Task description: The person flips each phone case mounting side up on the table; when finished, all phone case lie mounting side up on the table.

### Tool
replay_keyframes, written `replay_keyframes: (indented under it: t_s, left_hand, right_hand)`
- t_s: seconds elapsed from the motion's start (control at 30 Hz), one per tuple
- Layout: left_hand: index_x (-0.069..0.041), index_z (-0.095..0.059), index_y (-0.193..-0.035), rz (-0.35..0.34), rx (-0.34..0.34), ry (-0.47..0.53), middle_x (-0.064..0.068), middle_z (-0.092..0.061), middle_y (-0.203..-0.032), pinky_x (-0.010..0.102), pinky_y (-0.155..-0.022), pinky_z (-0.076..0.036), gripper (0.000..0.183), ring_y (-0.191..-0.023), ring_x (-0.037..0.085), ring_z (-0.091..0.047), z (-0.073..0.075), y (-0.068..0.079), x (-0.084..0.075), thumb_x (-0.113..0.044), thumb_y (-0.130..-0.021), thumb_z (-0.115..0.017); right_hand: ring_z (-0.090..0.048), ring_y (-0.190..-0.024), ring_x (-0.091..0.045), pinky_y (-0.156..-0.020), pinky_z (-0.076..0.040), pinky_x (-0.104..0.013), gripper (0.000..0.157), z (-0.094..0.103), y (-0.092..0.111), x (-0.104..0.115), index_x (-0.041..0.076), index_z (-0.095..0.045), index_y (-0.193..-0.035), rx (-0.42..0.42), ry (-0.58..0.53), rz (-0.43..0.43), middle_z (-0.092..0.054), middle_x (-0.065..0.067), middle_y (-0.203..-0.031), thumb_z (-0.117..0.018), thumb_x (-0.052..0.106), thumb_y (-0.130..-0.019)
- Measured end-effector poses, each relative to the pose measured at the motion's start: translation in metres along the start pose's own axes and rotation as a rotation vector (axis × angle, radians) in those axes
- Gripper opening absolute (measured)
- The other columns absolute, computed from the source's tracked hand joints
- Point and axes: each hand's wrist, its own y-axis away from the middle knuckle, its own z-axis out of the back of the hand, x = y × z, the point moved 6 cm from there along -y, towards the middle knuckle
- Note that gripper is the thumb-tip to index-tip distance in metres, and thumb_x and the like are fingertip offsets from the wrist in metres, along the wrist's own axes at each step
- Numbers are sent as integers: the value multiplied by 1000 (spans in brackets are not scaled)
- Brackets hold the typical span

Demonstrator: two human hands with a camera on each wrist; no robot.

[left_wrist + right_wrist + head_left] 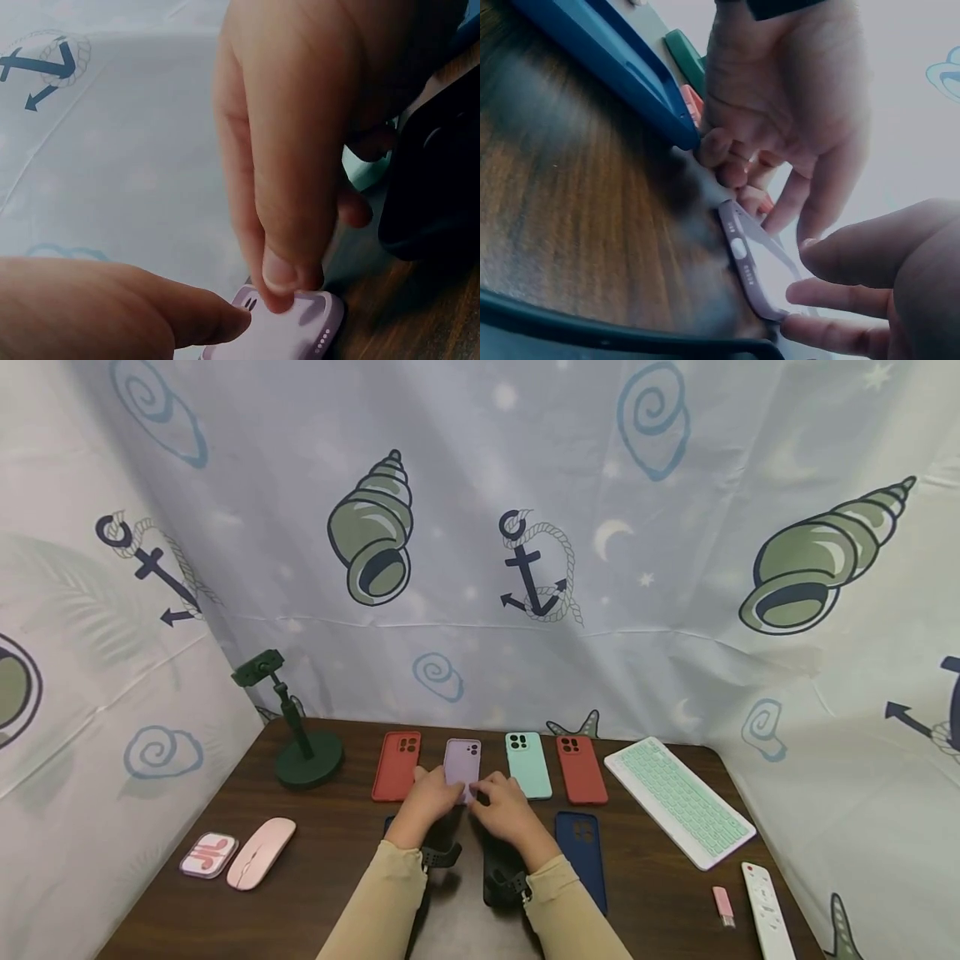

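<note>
A light purple phone case (462,762), with camera cutouts at its top right, lies at the middle of the back row on the dark wooden table. My left hand (430,795) holds its near left edge with the fingertips, and my right hand (501,808) pinches the near right corner. In the right wrist view, fingers of both hands meet around the slotted end of the purple case (751,281). Red phone case (396,767) lies left of it; a mint case (528,767) and another red case (581,770) lie to the right.
A dark blue case (581,852) and a black case (499,868) lie near my right arm. Further left are a green stand (307,760), a pink mouse (261,853) and an earphone box (209,855). Rightward are a keyboard (678,802), a pink USB stick (723,903) and a white remote (767,910).
</note>
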Motion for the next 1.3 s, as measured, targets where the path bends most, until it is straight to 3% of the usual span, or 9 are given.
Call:
replay_keyframes:
  t_s: [0.17,0.23,0.37,0.47,0.57,0.73,1.07,1.3]
  left_hand:
    - [7,-50,-140,10,-49,-13,28,-46,-123,49,-82,-53,61,-96,32,-55,0,-2,1,-34,-97,-62]
    - [2,-52,-140,-25,-88,23,27,-45,-125,48,-82,-53,57,-94,31,-58,3,-2,-4,-34,-97,-63]
    - [-6,-61,-132,-157,-137,174,21,-53,-123,46,-83,-53,40,-100,30,-62,6,-1,-24,-28,-98,-64]
    - [-8,-62,-131,-232,-111,294,19,-58,-126,47,-88,-55,36,-109,32,-64,1,2,-37,-26,-100,-63]
    - [-8,-61,-133,-259,-68,368,17,-58,-133,47,-93,-55,37,-116,32,-64,-9,7,-46,-27,-101,-62]
    - [-5,-60,-133,-305,-38,380,19,-58,-132,49,-93,-54,38,-115,34,-64,-24,12,-56,-22,-100,-63]
    - [-1,-57,-136,-270,3,403,21,-58,-134,51,-98,-51,43,-120,35,-62,-57,-4,-67,-22,-100,-63]
    - [-1,-58,-134,-192,-81,465,21,-56,-125,49,-93,-52,47,-113,34,-62,-67,-12,-72,-25,-95,-68]
  right_hand:
    - [-54,-102,-29,-88,-46,-46,32,12,-1,-2,9,-70,-125,-35,-53,9,-64,-11,-114,-65,25,-98]
    - [-56,-103,-29,-89,-47,-47,29,22,0,-4,8,-70,-124,-56,-84,4,-65,-11,-112,-64,23,-99]
    - [-59,-102,-27,-88,-50,-46,28,41,0,-15,10,-69,-124,-81,-120,-43,-66,-9,-112,-62,25,-101]
    - [-61,-102,-28,-86,-51,-47,31,51,1,-29,12,-68,-127,-93,-145,-97,-65,-11,-115,-60,27,-102]
    - [-62,-103,-30,-86,-52,-49,32,58,4,-44,12,-68,-128,-117,-174,-148,-65,-13,-117,-60,28,-102]
    - [-61,-103,-30,-87,-51,-50,32,71,11,-63,12,-68,-127,-164,-181,-217,-65,-13,-116,-61,29,-101]
    - [-60,-113,-37,-94,-48,-55,39,79,16,-88,1,-67,-128,-206,-139,-303,-66,-18,-120,-60,28,-101]
    - [-57,-113,-42,-97,-45,-58,46,79,17,-97,-3,-65,-129,-195,-71,-364,-65,-22,-119,-60,32,-100]
